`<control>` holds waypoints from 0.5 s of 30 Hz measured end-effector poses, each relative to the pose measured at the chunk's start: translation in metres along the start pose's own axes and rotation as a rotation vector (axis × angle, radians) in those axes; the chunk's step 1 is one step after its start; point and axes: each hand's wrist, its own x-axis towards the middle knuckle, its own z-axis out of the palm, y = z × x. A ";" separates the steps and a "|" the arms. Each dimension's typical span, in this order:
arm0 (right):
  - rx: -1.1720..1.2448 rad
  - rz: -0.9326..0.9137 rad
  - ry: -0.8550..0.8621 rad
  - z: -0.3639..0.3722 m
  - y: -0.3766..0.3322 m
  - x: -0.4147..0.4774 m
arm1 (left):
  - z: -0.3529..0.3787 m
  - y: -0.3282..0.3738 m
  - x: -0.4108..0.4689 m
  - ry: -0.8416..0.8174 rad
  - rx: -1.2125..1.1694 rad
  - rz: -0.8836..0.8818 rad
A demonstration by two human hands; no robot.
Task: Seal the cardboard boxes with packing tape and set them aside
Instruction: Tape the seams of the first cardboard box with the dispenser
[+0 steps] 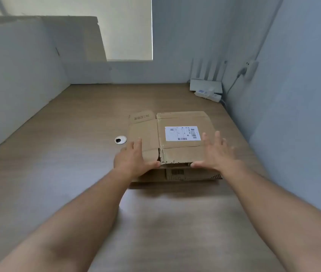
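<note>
A brown cardboard box (pixel 175 152) lies on the wooden desk (pixel 57 163), with a white shipping label (pixel 182 133) on its top flap. The flaps lie folded but loose, and the near edge is torn. My left hand (pixel 134 160) rests on the box's left flap with fingers straight and the thumb at the near edge. My right hand (pixel 216 152) rests on the right side, fingers spread and straight, thumb pointing in toward the left thumb. No tape roll is in view.
A round cable grommet (pixel 120 139) sits in the desk left of the box. A white router (pixel 205 85) and a power strip (pixel 208 95) stand in the far right corner. Grey partition walls (pixel 18 75) enclose the desk; another cardboard box (pixel 73 36) stands behind the left one.
</note>
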 end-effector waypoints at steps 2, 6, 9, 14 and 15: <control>0.000 0.062 -0.049 0.007 0.001 0.007 | 0.009 -0.002 0.005 -0.062 0.033 -0.043; 0.032 0.145 -0.094 0.024 0.008 0.020 | 0.029 -0.009 0.017 -0.161 0.040 -0.146; 0.039 0.140 -0.057 0.032 0.013 0.027 | 0.037 -0.012 0.024 -0.123 -0.019 -0.130; 0.189 0.078 0.156 0.021 0.017 0.023 | 0.026 -0.011 0.021 -0.001 -0.047 -0.080; 0.266 0.061 0.230 0.014 0.015 0.021 | 0.020 -0.010 0.020 0.044 -0.054 -0.070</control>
